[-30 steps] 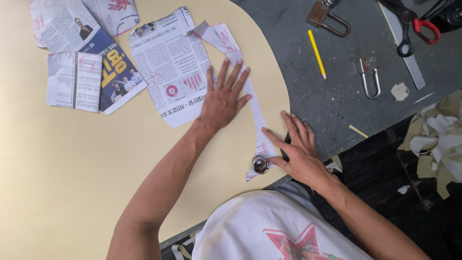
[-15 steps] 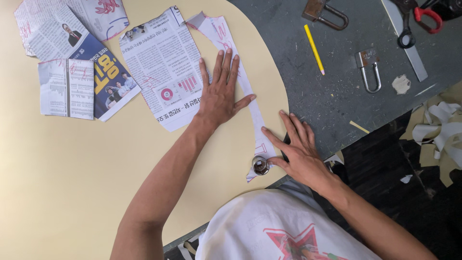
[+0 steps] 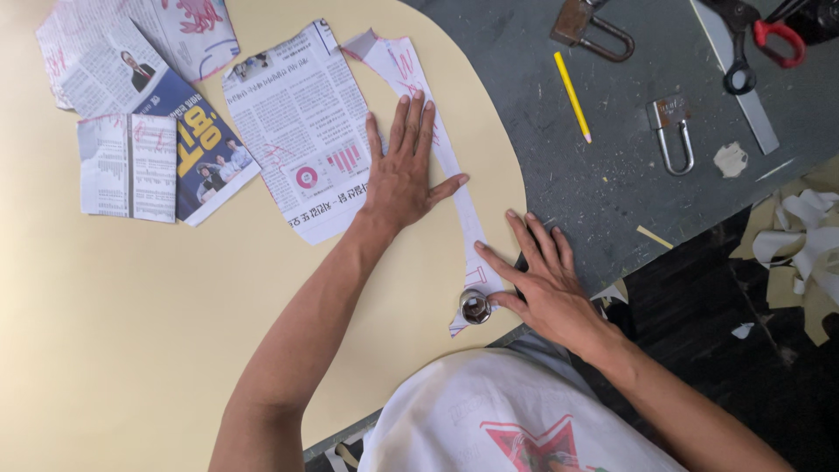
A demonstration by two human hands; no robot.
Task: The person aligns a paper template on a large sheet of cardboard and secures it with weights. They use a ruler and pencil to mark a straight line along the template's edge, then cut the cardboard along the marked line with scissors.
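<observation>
Your left hand [image 3: 404, 179] flat, fingers spread, pinning curved strip of cut newspaper [image 3: 437, 149] onto big cream sheet [image 3: 175, 350] near its rounded edge. Your right hand [image 3: 546, 288] also flat, grip open, fingertips on strip's lower end beside small round metal weight [image 3: 474, 306].

Progress, judging by layout: strip laid along curve, weighted at one end only; no marking or cutting visible. Yellow pencil [image 3: 572, 96] and red-handled scissors [image 3: 752, 44] untouched on grey desk [image 3: 612, 201], well apart.
</observation>
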